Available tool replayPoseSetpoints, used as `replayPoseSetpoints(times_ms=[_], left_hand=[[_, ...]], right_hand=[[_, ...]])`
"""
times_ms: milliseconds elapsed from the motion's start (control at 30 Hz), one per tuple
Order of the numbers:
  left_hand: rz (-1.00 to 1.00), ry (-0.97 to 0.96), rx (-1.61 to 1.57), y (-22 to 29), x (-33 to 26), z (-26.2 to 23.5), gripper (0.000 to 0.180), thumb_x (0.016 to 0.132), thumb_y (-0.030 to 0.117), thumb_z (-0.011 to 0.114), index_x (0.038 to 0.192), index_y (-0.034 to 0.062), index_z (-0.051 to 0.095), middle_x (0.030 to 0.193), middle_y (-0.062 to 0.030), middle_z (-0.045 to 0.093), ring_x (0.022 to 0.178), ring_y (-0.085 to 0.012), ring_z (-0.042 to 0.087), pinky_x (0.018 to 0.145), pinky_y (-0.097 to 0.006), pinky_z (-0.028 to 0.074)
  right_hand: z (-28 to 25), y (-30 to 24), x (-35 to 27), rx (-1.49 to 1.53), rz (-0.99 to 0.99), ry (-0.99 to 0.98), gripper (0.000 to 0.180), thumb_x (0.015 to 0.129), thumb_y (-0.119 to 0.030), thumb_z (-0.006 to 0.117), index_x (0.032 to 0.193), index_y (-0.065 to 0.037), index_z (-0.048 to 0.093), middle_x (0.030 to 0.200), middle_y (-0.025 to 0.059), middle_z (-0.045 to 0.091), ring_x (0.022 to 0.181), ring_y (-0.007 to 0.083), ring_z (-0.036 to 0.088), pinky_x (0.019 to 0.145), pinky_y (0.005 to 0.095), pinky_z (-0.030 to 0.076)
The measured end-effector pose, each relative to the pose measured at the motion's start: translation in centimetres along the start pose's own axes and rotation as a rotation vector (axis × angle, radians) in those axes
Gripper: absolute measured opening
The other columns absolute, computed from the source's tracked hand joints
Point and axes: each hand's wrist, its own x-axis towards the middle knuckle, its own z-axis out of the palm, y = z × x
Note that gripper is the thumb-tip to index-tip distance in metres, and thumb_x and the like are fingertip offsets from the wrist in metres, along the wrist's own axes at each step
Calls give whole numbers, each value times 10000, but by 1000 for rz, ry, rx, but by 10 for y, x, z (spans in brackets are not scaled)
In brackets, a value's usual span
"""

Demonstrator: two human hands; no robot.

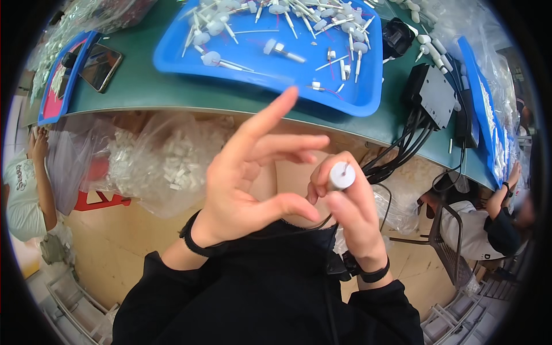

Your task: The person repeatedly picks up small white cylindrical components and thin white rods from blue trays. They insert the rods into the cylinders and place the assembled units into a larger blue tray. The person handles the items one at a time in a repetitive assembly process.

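Observation:
My right hand (357, 213) is closed around a small pale cylinder (342, 176), its round white end up and a thin pin standing from the middle. The rest of the cylinder is hidden by the fingers. To its left, my left hand (244, 178) is open, index finger stretched toward the table and thumb apart, with nothing in it. Beyond both hands lies a blue tray (247, 81) on the table. It holds many small white parts (215, 26) with round translucent discs and thin stems; some have fine pink wires.
On the green table (129, 100) are a phone (100, 67), a black box (429, 95) with thick cables, and another blue tray (482, 109). A clear bag of white pieces (172, 161) sits below the edge. People sit at left (26, 195) and right (471, 224).

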Motion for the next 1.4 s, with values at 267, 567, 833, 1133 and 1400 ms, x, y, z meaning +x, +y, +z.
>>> replayPoseSetpoints(times_ms=[267, 567, 833, 1133, 1400], left_hand=[[-170, 170, -39, -4, -12, -5, 815, 752, 356, 721, 1298, -102, 325, 965, -211, 612, 934, -256, 601, 845, -357, 463], [-157, 110, -112, -11, -19, -9, 523, 771, 85, 696, 1214, -58, 456, 842, -95, 614, 830, -142, 586, 793, -293, 447], [-236, 132, -68, -9, -22, -5, 358, 807, 49, 636, 1138, -32, 529, 837, -82, 616, 787, -137, 599, 761, -279, 453], [-419, 226, -154, 4, -23, 1, 252, 824, 29, 601, 1070, -15, 570, 869, -81, 613, 731, -140, 611, 739, -273, 467], [-258, 178, 81, -4, -21, -6, 306, 784, 41, 652, 1071, -28, 573, 1023, -104, 571, 938, -175, 570, 796, -294, 461]], right_hand=[[-2, 12, 15, 657, 269, -50, 412, 864, -433, 376, 616, -105, 344, 535, 27, 339, 502, 136, 338, 457, 274, 370], [14, 4, 18, 709, 292, 158, 472, 900, -490, 284, 633, -107, 352, 551, 18, 339, 500, 147, 340, 485, 327, 412], [7, 23, 17, 790, 275, 28, 496, 926, -468, 225, 637, -98, 382, 551, 33, 377, 535, 146, 382, 572, 328, 429], [16, 22, 23, 911, 273, -65, 468, 931, -472, 228, 750, -84, 417, 626, 32, 406, 554, 135, 389, 619, 344, 437], [21, 25, 28, 788, 275, -129, 373, 909, -420, 338, 824, -73, 443, 700, 27, 427, 590, 110, 361, 637, 273, 377]])
